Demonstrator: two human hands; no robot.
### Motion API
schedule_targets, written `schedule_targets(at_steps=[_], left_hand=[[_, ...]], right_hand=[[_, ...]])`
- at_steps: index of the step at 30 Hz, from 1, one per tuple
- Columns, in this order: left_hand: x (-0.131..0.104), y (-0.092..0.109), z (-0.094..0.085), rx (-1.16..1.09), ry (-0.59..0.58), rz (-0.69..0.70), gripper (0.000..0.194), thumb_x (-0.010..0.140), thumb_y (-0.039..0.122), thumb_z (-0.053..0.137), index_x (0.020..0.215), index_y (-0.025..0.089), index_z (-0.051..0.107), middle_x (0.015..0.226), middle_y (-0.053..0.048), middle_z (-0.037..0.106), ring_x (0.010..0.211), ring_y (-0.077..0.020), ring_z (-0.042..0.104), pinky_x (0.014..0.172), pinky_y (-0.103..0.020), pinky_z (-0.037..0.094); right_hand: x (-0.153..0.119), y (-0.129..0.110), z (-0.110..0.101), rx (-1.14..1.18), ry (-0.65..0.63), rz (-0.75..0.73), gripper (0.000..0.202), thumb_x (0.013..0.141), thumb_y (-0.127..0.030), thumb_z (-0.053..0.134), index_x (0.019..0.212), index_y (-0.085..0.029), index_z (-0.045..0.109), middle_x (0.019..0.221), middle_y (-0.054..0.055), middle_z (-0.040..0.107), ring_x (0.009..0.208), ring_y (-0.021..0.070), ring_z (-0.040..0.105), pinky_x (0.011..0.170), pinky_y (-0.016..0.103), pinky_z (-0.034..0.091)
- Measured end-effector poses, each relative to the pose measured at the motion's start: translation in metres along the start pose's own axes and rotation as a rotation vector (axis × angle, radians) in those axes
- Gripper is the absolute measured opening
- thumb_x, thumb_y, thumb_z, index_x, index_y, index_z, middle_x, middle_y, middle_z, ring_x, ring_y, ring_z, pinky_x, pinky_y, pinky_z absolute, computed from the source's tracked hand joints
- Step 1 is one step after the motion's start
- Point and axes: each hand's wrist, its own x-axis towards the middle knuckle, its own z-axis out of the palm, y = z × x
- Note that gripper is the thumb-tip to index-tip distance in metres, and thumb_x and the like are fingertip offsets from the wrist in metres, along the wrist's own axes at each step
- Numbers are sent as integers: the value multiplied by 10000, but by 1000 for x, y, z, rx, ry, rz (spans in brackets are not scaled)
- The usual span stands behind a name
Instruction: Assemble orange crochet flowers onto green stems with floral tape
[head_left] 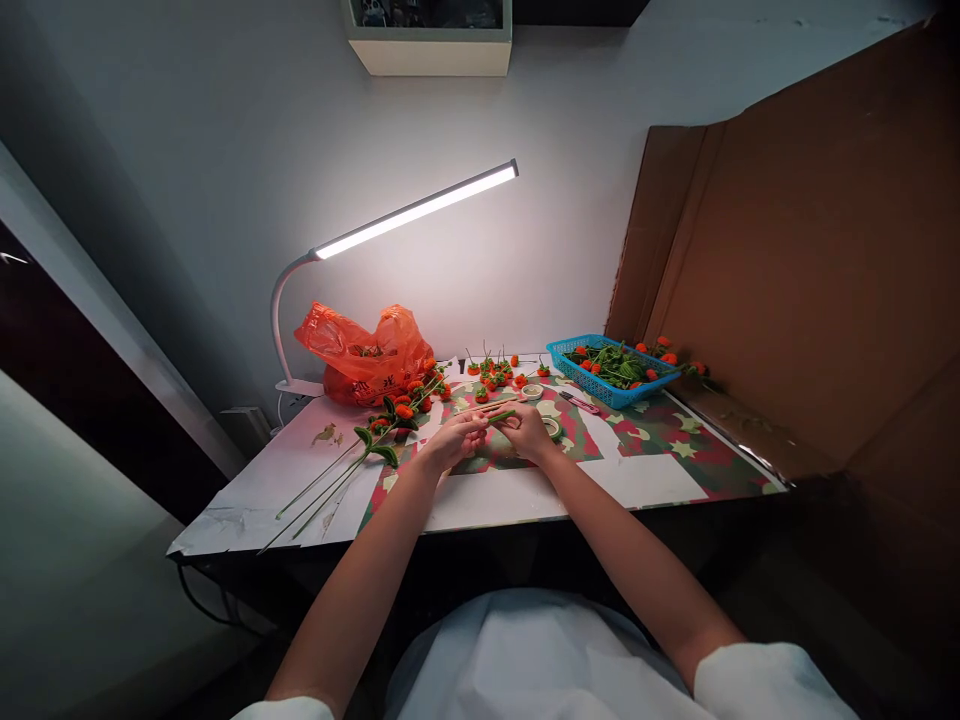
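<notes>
Worktable seen from my head, read from left to right. At the far left of the white-topped table (465, 508) stands a lit lamp (417, 211), its bar slanting up to the right. In front of it lie long green stems (330, 487) with leaves, their lower ends pointing towards me. Behind these sits a red plastic bag (367, 365), with a bunch of orange flowers (405, 408) just beside it on the right. My left hand (456, 440) is over the patterned part of the tabletop, fingers curled at the left end of a small green piece (502, 416); whether they grip it I cannot tell. The piece lies between my two hands, and my right hand (526, 432) pinches it in closed fingers. Beyond my hands is a cluster of orange flower heads (491, 379). A roll of tape (553, 428) lies beside my right hand; farther right are a pink-handled cutter (582, 404), a blue basket (619, 397) of green stems and orange blooms, and a large brown cardboard sheet (795, 270)
</notes>
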Motion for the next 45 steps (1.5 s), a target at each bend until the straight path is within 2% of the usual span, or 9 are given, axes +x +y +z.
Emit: schedule_targets(at_steps=[7,11,17,22,26,31,37,42,45], left_hand=[[0,-3,3,106,0,56,325,608,326,776,717,160,519,588,50,472,502,-45,443,480,-180,336],[2,-7,3,133,-16,110,361,584,341,791,727,158,513,598,50,484,500,-48,430,475,-188,306],[2,-8,4,116,-15,114,391,576,357,801,708,158,492,616,41,500,507,-52,460,490,-191,334],[3,-9,1,139,53,130,388,579,348,803,775,150,532,575,66,479,465,-24,426,469,-164,326],[4,-10,0,198,110,147,401,578,369,801,772,152,524,553,73,486,477,-35,458,488,-172,365],[3,-6,-1,167,140,142,405,569,373,801,789,143,550,647,19,596,577,-80,575,607,-230,470],[1,-3,-5,93,102,139,492,514,283,841,904,142,576,742,-33,681,724,-148,661,767,-307,499],[2,-4,-5,148,93,159,558,505,374,843,934,140,573,798,-61,694,705,-152,660,752,-323,503],[2,-3,-3,176,107,184,532,518,386,832,923,144,586,810,-62,688,687,-144,649,725,-308,503]], right_hand=[[-3,-1,1,-158,-8,6,163,724,-86,499,758,-180,627,799,45,661,747,175,596,701,297,451],[-5,-3,2,-239,-51,60,143,722,-99,463,756,-177,577,705,25,615,634,158,535,620,265,401],[-7,-3,1,-240,-92,74,157,722,-122,472,808,-190,585,658,-7,606,536,126,476,555,231,352],[-7,-5,-2,-220,-71,46,175,713,-112,479,794,-185,616,655,-10,616,484,103,438,536,229,348],[-7,-4,-2,-225,-69,41,117,750,-184,523,798,-185,630,610,-10,603,484,110,449,533,237,363],[-6,-1,-1,-200,-27,8,126,762,-172,518,788,-179,642,726,42,673,610,153,575,597,263,424],[-6,0,-1,-113,24,54,125,754,-198,527,794,-180,645,719,51,669,605,165,592,577,278,447],[-6,3,1,-114,40,92,143,768,-265,528,763,-182,645,543,-3,557,484,134,479,508,262,389],[-6,5,2,-151,26,91,156,780,-279,522,712,-190,631,513,-15,507,475,127,436,508,259,360]])
